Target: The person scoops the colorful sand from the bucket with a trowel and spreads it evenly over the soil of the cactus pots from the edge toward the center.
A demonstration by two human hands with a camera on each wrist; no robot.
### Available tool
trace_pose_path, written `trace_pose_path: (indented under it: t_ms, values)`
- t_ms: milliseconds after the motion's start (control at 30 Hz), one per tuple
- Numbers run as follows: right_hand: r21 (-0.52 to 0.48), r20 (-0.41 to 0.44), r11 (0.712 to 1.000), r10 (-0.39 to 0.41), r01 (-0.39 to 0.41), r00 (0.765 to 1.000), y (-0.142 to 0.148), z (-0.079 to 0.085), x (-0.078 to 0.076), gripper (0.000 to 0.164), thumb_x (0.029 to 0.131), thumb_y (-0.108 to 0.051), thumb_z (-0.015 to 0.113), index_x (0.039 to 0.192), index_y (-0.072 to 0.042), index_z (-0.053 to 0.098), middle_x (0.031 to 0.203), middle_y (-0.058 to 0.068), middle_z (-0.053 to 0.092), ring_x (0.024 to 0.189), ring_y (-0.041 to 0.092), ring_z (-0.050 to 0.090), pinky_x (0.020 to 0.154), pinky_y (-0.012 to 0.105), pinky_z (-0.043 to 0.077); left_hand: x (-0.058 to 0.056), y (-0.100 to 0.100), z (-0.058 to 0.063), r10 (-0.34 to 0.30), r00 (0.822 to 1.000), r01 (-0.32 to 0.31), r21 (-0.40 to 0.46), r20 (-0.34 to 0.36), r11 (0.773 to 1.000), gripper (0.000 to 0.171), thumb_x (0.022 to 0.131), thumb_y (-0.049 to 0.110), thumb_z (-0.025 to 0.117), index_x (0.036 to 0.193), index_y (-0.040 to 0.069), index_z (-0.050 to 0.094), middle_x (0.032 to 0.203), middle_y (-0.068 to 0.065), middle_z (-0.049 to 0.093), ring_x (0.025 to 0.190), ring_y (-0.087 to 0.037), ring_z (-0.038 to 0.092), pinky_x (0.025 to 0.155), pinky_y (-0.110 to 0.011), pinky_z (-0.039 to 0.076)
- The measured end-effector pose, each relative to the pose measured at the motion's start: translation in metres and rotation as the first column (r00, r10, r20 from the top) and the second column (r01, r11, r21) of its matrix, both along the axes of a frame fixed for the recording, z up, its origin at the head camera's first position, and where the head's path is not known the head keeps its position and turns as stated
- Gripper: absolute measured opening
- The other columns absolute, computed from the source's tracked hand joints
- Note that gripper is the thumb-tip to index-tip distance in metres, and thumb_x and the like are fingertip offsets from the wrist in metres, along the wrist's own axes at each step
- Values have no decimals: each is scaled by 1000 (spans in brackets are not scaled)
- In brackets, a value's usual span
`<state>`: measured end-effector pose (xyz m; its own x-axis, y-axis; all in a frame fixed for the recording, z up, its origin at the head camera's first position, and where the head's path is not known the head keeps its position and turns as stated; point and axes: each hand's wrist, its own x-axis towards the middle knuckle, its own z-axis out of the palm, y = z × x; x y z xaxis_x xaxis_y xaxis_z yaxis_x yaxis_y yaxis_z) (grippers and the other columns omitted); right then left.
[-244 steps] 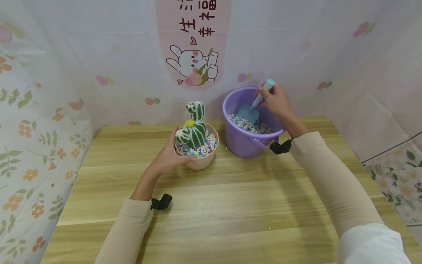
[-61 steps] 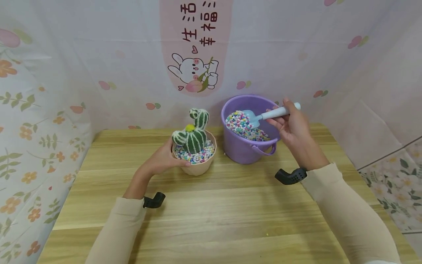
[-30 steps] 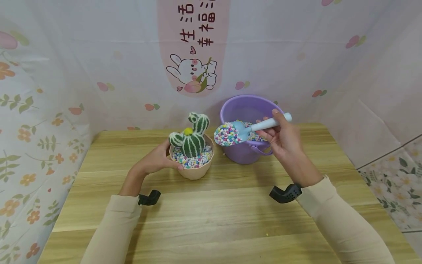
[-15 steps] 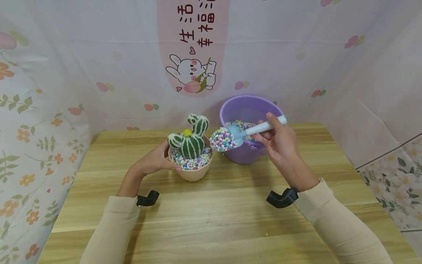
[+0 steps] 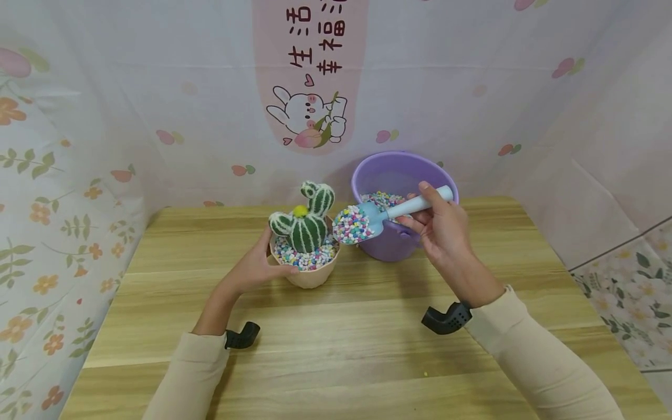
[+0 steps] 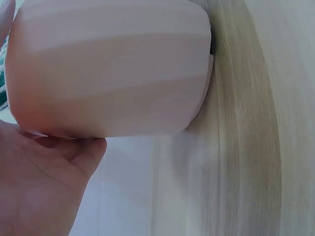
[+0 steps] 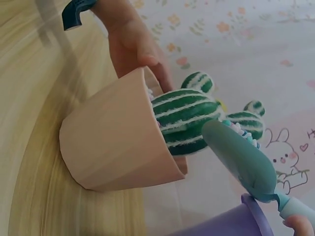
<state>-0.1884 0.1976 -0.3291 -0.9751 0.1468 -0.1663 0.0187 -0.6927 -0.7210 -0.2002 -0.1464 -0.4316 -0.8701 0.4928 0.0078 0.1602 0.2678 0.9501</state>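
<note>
My left hand (image 5: 257,268) holds a pale peach flowerpot (image 5: 313,277) by its left side, thumb along the front of the rim. In it a knitted green cactus (image 5: 307,234) with a yellow flower stands in colourful pebbles (image 5: 320,255). My right hand (image 5: 446,233) grips the handle of a light blue scoop (image 5: 375,217), whose blade is heaped with pebbles (image 5: 350,225). That blade hangs at the pot's right rim, close to the cactus; the right wrist view shows the scoop (image 7: 241,160) in the air above the pot (image 7: 113,142).
Right of the pot stands a purple bucket (image 5: 385,248), partly filled with pebbles (image 5: 380,199), its handle hanging at the front. A tiny yellow pebble (image 5: 426,374) lies on the wooden table (image 5: 336,350). A printed cloth (image 5: 210,105) hangs close behind.
The scoop has come up out of the bucket loaded with pebbles and moved left to the pot's rim. The left hand keeps its hold on the pot, which has shifted slightly.
</note>
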Motion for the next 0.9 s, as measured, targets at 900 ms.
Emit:
trace_pose_path:
  t_ms: [900]
  values:
    - [96, -26, 995, -36, 38, 999, -12, 5, -4, 25, 86, -12, 75, 97, 2, 58, 79, 15, 70, 72, 27, 73, 64, 40, 56, -2, 1, 3, 14, 1000, -13, -13, 28, 1000, 100, 78, 26, 83, 153, 24, 17, 153, -7, 33, 142, -29, 30, 113, -56, 22]
